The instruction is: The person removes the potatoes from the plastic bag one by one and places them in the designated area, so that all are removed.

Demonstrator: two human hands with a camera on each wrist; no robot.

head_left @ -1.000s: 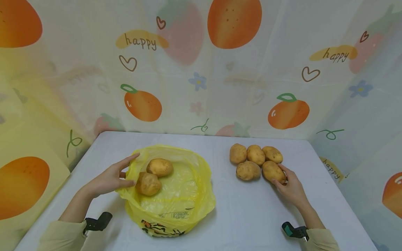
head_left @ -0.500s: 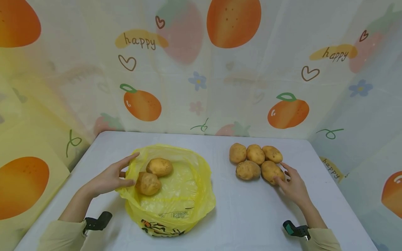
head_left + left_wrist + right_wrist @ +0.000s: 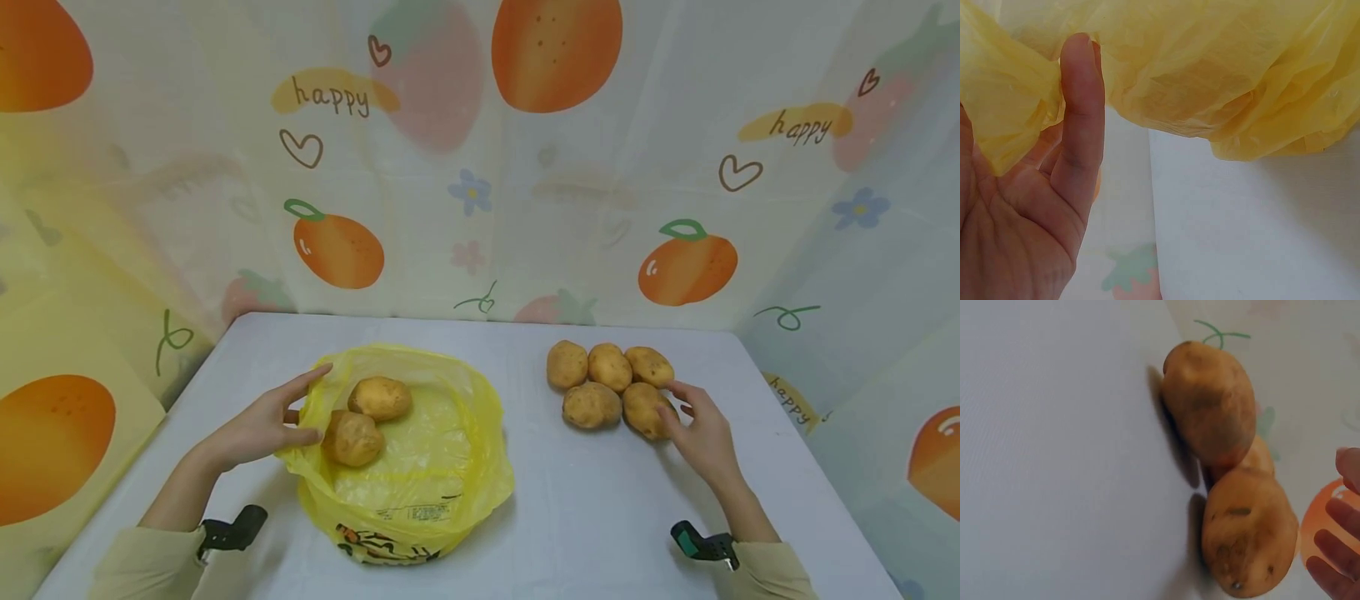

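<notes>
A yellow plastic bag (image 3: 480, 492) stands with its mouth wide on the left half of the table. Two potatoes (image 3: 381, 398) lie inside it, at the side near my left hand (image 3: 258, 425). That hand holds the bag's left rim, its fingers spread along the edge; in the left wrist view the thin plastic (image 3: 1016, 106) passes between the digits. Over on the right, several potatoes (image 3: 592, 407) sit in two close rows. My right hand (image 3: 701, 437) is beside the front right potato (image 3: 643, 410), thumb overlapping it in the head view, fingers loosely bent and parted around nothing.
A white cloth covers the table (image 3: 555, 517). Behind and to both sides hang printed curtains (image 3: 525, 242) with fruit and "happy" lettering. Each wrist wears a dark strapped device (image 3: 705, 546).
My right hand, which gripped the front right potato, has loosened and drawn slightly away to the right. That potato rests a little further left. My left hand stays on the bag.
</notes>
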